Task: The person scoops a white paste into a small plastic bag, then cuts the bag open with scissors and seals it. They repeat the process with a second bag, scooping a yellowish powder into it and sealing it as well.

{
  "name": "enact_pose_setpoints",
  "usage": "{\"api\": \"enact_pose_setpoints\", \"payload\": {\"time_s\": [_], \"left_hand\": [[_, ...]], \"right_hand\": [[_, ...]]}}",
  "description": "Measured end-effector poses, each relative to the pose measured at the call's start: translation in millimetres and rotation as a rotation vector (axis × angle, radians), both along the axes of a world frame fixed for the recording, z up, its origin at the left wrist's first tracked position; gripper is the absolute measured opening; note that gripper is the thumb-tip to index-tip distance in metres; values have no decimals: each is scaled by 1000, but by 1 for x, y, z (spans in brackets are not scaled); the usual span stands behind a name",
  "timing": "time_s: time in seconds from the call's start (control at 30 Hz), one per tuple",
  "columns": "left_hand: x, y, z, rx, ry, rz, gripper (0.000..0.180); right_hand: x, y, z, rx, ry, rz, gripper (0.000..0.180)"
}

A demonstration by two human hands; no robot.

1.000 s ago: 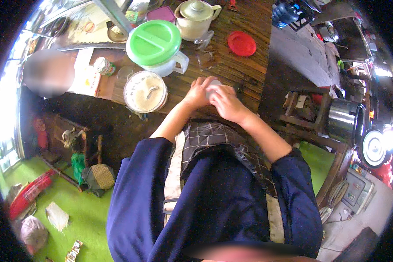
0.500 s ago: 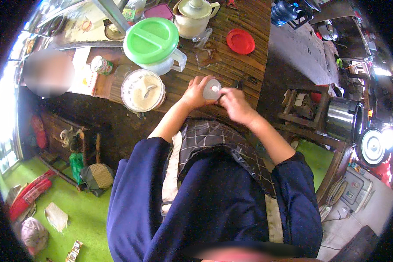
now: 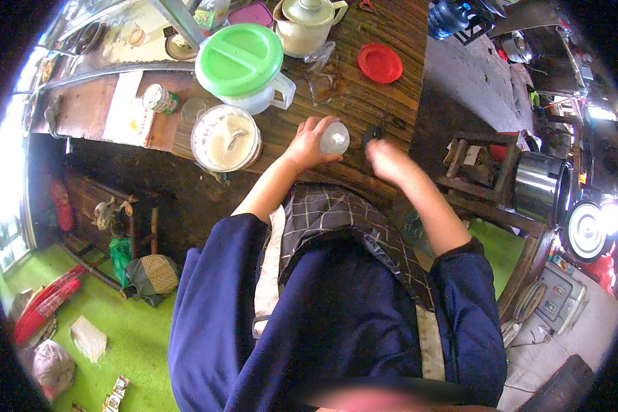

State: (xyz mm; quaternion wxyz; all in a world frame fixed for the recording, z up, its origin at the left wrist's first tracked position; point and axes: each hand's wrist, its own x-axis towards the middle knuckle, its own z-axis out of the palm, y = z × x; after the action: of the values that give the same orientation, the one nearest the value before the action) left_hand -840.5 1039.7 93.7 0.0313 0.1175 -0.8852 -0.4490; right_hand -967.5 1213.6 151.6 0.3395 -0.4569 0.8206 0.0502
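My left hand (image 3: 309,143) is wrapped round a small clear cup (image 3: 335,139) with something whitish inside, near the front edge of the wooden table. Just right of the cup is my right hand (image 3: 389,161), its fingers blurred by motion. A small black object (image 3: 371,132) lies by its fingertips; whether they touch it I cannot tell. To the left of my left hand stands a clear round tub (image 3: 213,145) of pale powder with a spoon (image 3: 237,139) in it. Behind the tub is a clear pitcher with a green lid (image 3: 239,60).
On the table (image 3: 364,99) are a red lid (image 3: 380,63), a crumpled clear plastic bag (image 3: 324,86) and a cream lidded pot (image 3: 302,31). A can (image 3: 159,99) stands at the left. Beyond the table's right edge are a wooden stool (image 3: 481,161) and a large metal pot (image 3: 539,180).
My right hand has moved right, away from the cup. My left hand keeps its hold on the cup. The person at the far left has left the view.
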Motion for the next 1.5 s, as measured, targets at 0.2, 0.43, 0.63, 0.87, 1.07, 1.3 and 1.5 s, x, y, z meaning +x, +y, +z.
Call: {"api": "enact_pose_setpoints", "payload": {"time_s": [0.2, 0.43, 0.63, 0.87, 1.07, 1.3, 1.5], "left_hand": [[-6, 2, 3, -40, 68, 30, 80], [-11, -16, -2, 16, 100, -183, 81], [-10, -19, 15, -160, 43, -332, 85], [8, 7, 35, 71, 183, -33, 30], [3, 13, 39, 99, 160, 98, 17], [5, 7, 31, 402, -51, 227, 15], [8, 4, 18, 712, -31, 340, 11]], "right_hand": [[9, -17, -9, -694, -106, -50, 39], [24, -44, -10, -834, -6, -88, 12], [23, -22, -9, -860, -138, -130, 9], [35, -17, -35, -843, -528, -643, 18], [32, -16, -44, -891, -836, -629, 19], [28, -26, -35, -789, -669, -656, 18], [30, -22, -38, -809, -755, -759, 14]]}}
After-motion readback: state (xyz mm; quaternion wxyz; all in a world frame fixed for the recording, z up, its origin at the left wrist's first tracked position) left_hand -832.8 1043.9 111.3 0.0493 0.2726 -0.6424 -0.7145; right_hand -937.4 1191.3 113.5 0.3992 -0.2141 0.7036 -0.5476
